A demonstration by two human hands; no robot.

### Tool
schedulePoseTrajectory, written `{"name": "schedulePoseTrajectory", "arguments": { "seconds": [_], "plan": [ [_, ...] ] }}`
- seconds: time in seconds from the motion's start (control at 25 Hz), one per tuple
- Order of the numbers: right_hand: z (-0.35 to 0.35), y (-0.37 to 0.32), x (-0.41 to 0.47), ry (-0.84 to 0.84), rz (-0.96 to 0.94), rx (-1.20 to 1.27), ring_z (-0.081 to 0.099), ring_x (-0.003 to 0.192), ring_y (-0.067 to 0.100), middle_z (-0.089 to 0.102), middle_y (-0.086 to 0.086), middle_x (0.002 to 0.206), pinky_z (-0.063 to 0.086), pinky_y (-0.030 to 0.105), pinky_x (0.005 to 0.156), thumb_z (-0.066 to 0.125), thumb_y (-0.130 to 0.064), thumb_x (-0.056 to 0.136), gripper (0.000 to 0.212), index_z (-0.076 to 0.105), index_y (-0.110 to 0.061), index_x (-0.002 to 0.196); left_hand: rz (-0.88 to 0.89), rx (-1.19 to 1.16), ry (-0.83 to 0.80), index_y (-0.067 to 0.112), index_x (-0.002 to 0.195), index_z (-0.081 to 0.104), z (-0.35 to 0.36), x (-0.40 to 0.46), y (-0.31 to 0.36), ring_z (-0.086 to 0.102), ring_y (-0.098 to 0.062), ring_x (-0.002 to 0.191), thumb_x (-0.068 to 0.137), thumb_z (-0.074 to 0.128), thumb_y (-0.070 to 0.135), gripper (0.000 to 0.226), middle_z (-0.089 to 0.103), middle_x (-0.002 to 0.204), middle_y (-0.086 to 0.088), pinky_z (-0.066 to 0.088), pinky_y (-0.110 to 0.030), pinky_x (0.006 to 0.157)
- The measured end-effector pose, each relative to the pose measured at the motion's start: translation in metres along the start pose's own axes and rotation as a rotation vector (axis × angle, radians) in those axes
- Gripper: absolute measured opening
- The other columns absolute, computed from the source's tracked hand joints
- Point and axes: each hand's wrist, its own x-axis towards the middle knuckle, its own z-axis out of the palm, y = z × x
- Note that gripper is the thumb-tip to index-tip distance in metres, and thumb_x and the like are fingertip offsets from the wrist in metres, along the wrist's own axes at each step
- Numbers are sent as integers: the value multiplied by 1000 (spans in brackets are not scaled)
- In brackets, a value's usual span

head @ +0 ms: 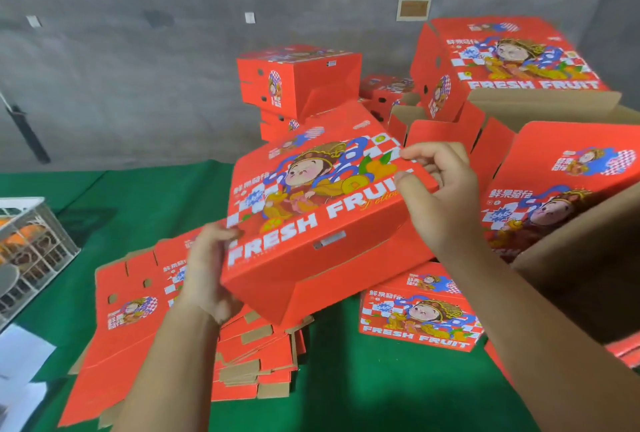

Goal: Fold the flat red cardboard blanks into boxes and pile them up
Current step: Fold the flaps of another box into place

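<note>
Flat red blanks (138, 338) stacked on green table (363, 393), near edge. Above them a folded red box (311, 224) held tilted, cartoon figure print, reads "FRESH FRUIT". Left hand (207, 272) grips its near-left corner, right hand (440, 189) pinches its far-right edge, probably a flap. Finished boxes (485, 61) piled behind against wall

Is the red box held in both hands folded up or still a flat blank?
Folded: the box shows a printed top and a front wall, gripped by the left hand and right hand.
</note>
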Motion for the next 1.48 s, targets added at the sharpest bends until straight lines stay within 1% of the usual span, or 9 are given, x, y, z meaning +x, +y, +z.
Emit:
{"name": "schedulePoseTrajectory", "arguments": {
  "seconds": [0.12, 0.32, 0.48, 0.64, 0.76, 0.88, 1.04, 1.16, 1.48],
  "plan": [
    [2, 21, 2, -22, -218, -109, 57, 96, 8, 58, 11, 102, 42, 18, 91, 68, -1, 84, 15, 74, -5, 97, -93, 137, -14, 9, 126, 70, 12, -5, -18, 78, -24, 77, 83, 68, 32, 48, 78, 107, -16, 65, -38, 68],
    [22, 60, 11, -89, -216, -335, 45, 128, 24, 49, 4, 152, 34, 35, 114, 70, -42, 93, 37, 69, -26, 127, 723, 115, 198, 11, 149, 43, 39, 22, -42, 66, -27, 124, 99, 68, 18, 57, 64, 140, -10, 57, -45, 99],
    [64, 89, 18, -318, -25, -518, 37, 130, 34, 36, 9, 147, 25, 37, 115, 63, -54, 90, 63, 49, -39, 150, 1103, 867, 363, 1, 156, 35, 100, 70, -69, 33, -31, 150, 99, 65, 16, 66, 37, 158, -18, 24, -43, 126],
    [81, 123, 30, -499, 490, -106, 63, 93, 16, 61, 4, 107, 52, 38, 98, 64, -2, 94, 73, 33, -21, 157, 466, 1259, -202, 14, 151, 51, 123, 115, -78, 50, -23, 142, 107, 51, 21, 44, 58, 149, -9, 34, -23, 111],
    [84, 143, 20, -358, 497, -112, 61, 67, 14, 61, 6, 80, 50, 26, 65, 67, -11, 94, 38, 47, -30, 121, 503, 1034, 256, 16, 146, 52, 108, 141, -72, 54, -23, 131, 96, 60, 28, 51, 59, 142, -8, 40, -35, 112],
    [99, 146, 22, -522, 516, -47, 65, 62, 17, 69, 3, 70, 47, 30, 61, 62, -21, 94, 8, 58, -28, 95, 370, 705, 339, 19, 138, 48, 111, 158, -70, 57, -26, 128, 93, 61, 15, 46, 57, 138, -9, 43, -47, 113],
    [113, 150, 51, -828, 499, -104, 67, 112, 30, 71, 12, 122, 51, 41, 91, 57, -15, 94, 32, 64, -24, 124, 289, 725, 162, 27, 123, 61, 115, 181, -67, 63, -15, 110, 98, 60, 9, 31, 64, 118, 1, 52, -28, 93],
    [116, 159, 60, -808, 531, -356, 17, 158, 29, 12, 8, 173, 24, 46, 125, 57, -17, 93, 85, 13, -25, 166, 215, 874, -66, 34, 114, 66, 111, 190, -67, 66, 9, 90, 101, 57, 9, 30, 70, 102, 21, 49, -11, 84],
    [166, 139, -34, -774, 463, -166, 43, 145, 21, 47, 5, 157, 32, 31, 120, 51, -1, 91, 68, 40, -20, 156, 256, 773, 157, 21, 102, 73, 41, 147, -97, 68, -8, 95, 99, 53, 5, 26, 76, 101, 5, 52, -27, 92]
  ]
}}
